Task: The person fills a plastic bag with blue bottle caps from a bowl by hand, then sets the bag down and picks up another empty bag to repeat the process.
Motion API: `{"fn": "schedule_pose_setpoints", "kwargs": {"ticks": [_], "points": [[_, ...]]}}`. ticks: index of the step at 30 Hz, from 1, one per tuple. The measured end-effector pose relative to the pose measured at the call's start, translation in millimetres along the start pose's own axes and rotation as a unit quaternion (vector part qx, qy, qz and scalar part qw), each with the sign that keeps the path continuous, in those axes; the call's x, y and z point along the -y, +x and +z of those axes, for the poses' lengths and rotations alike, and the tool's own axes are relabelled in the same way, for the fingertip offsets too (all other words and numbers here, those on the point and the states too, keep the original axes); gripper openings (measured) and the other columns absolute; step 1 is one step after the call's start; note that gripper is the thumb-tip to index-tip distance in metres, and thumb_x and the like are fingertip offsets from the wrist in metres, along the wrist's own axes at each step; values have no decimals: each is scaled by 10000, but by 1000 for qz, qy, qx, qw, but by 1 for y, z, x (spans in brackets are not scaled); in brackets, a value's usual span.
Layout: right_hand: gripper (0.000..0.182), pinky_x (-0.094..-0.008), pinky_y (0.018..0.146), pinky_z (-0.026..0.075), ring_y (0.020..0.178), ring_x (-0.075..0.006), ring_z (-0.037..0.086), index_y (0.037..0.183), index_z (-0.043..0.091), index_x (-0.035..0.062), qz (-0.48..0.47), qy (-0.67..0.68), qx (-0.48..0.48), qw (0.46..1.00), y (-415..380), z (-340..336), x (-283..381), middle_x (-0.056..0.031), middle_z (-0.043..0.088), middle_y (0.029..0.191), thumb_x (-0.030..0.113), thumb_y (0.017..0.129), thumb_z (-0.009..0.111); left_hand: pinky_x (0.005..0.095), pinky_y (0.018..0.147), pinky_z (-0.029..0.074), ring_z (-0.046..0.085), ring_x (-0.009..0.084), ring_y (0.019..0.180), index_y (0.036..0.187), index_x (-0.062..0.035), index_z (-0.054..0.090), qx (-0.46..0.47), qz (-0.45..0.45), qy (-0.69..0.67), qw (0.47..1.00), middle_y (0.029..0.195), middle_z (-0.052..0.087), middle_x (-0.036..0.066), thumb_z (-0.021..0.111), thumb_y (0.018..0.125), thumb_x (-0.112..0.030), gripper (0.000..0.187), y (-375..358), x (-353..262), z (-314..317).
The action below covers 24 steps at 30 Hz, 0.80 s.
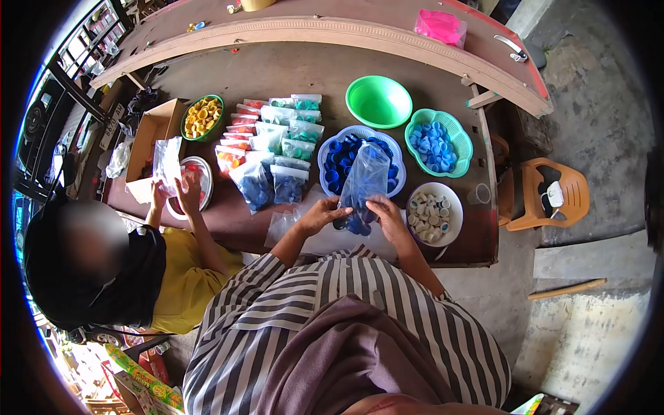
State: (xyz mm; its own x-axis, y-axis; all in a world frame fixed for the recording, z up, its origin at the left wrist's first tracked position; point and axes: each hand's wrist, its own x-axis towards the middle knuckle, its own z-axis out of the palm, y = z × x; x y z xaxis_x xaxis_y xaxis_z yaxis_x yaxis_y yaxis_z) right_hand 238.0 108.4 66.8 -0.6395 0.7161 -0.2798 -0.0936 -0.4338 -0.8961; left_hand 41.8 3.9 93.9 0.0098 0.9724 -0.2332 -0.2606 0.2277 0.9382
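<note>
A: Quick one. What are my hands doing?

B: Left hand and right hand both pinch the lower part of a clear plastic bag, fingers closed on it, one each side. It stands upright over the table edge, mouth up, so the blue caps sink to the bottom.

A: Where's the bag relative to the bowls?

B: Right in front of the blue basket of caps, partly covering it. Teal basket and white bowl with pale caps sit to the right, within reach. Empty green bowl behind.

A: Filled bags?

B: Rows of them laid flat left of the blue basket, sorted by colour, looks like.

A: Other person?

B: Sitting on my left in yellow, their hands holding another bag over a round tray. Cardboard box and bowl of yellow caps beside them.
</note>
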Motion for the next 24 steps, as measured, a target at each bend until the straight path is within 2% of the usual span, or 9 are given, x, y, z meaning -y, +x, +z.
{"fn": "schedule_pose_setpoints", "kwargs": {"ticks": [5, 7, 9, 10, 13, 16, 18, 21, 24], "points": [[137, -212, 729, 435, 806, -58, 561, 998, 616, 74, -10, -27, -2, 1000, 2, 14, 28, 20, 615, 884, 104, 875, 670, 250, 780, 450, 571, 59, 837, 985, -5, 672, 3, -18, 101, 995, 904, 665, 10, 698, 872, -194, 221, 19, 2, -17], [136, -213, 727, 431, 807, -56, 556, 991, 614, 77, -23, -28, -3, 999, 1, 20, 44, 23, 611, 885, 100, 871, 674, 249, 771, 454, 571, 67, 859, 1022, -7, 651, 17, 2, 67, 998, 937, 660, 9, 696, 872, -175, 229, 17, -16, -10], [136, -213, 726, 428, 808, -54, 551, 984, 612, 79, -35, -29, -5, 999, 4, 23, 52, 25, 608, 886, 95, 867, 678, 248, 775, 463, 573, 83, 903, 1116, -5, 599, 21, 16, 7, 1000, 990, 647, 9, 700, 867, -151, 306, 14, -33, -2], [136, -215, 734, 426, 818, -54, 549, 987, 613, 82, -44, -41, -11, 998, 6, 22, 55, 25, 606, 892, 94, 867, 677, 253, 798, 475, 577, 102, 949, 1185, -5, 545, 39, 37, -11, 999, 1030, 635, 17, 731, 827, -89, 412, 16, -32, -2], [147, -224, 769, 419, 851, -53, 536, 999, 615, 87, -53, -63, -15, 996, 10, 20, 60, 32, 591, 893, 92, 866, 678, 264, 826, 483, 589, 110, 951, 1195, -3, 537, 36, 46, 1, 998, 1034, 637, 30, 752, 777, -14, 470, 16, -42, 1], [143, -237, 813, 424, 908, -74, 556, 1012, 619, 79, -74, -48, 3, 996, 17, 18, 57, -5, 633, 974, 101, 878, 663, 270, 829, 488, 603, 114, 921, 1176, 2, 551, 34, 31, 10, 999, 1024, 647, 39, 755, 748, 29, 475, 19, -41, -4], [134, -245, 858, 427, 981, -103, 572, 1025, 621, 70, -100, 5, 16, 995, 19, 19, 58, -60, 653, 1098, 122, 902, 636, 270, 827, 488, 608, 115, 902, 1151, 7, 566, 39, 22, 5, 999, 1010, 654, 40, 754, 748, 30, 446, 19, -39, -7], [122, -260, 883, 436, 1022, -137, 589, 1021, 622, 64, -92, 67, 22, 993, 23, 19, 60, -102, 635, 1191, 138, 925, 606, 269, 817, 488, 613, 115, 869, 1106, 15, 594, 39, 7, 10, 999, 981, 665, 40, 756, 746, 26, 395, 18, -36, -10], [105, -293, 854, 479, 979, -160, 617, 1017, 602, 65, -75, 99, 24, 992, 21, 21, 65, -120, 639, 1168, 131, 938, 582, 273, 812, 484, 611, 114, 857, 1083, 18, 611, 36, -6, 21, 999, 963, 669, 40, 762, 746, 10, 370, 17, -35, -11]]}}
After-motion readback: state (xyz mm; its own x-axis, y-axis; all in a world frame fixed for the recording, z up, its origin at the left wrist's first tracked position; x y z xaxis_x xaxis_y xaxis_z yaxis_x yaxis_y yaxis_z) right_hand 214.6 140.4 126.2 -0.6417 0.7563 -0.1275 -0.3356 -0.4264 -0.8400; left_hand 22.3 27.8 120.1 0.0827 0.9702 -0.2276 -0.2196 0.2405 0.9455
